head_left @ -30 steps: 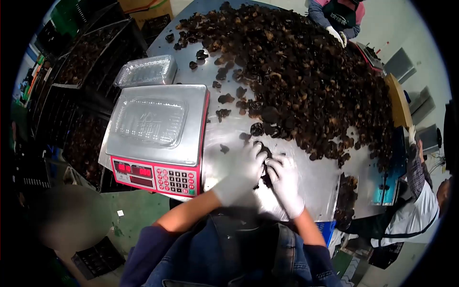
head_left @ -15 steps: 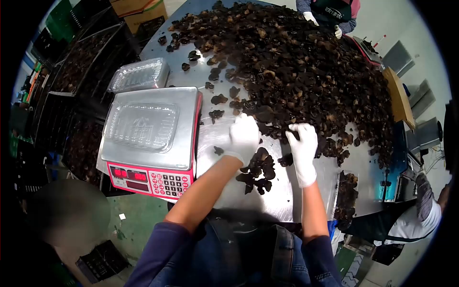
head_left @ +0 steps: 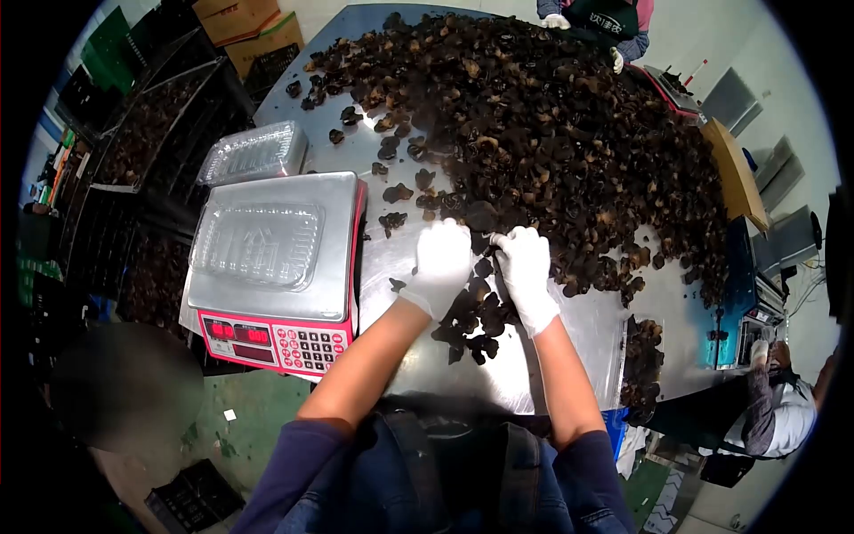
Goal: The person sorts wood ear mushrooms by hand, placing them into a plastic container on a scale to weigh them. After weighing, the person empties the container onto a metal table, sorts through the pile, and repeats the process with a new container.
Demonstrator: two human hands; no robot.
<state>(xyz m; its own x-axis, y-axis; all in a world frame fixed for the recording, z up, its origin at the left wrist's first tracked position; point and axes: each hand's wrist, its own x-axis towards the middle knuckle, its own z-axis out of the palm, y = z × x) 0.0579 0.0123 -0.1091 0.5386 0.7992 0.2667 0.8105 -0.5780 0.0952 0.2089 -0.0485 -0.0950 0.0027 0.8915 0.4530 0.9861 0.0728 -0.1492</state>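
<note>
A large heap of dark wood ear mushrooms (head_left: 551, 151) covers much of the metal table. At its near edge, my left hand (head_left: 443, 260), in a white glove, is closed with fingertips against a dark mushroom piece. Close beside it, my right hand (head_left: 527, 271), also gloved, pinches at the same spot, its thumb and finger on a piece. The fingertips partly hide what they grip. Below and between the hands lies a small separate group of mushrooms (head_left: 471, 325) on bare metal.
A red-rimmed digital scale (head_left: 271, 258) stands on the left, bearing a clear plastic tray (head_left: 258, 246). Behind it sit stacked clear trays (head_left: 253, 151). Racks of mushrooms (head_left: 147, 133) stand further left. One co-worker (head_left: 605, 22) is across the table, another (head_left: 774, 400) at the right.
My right hand has moved left, coming close to my left hand, which has shifted slightly left. The view has shifted a little. The co-worker at the right has moved an arm.
</note>
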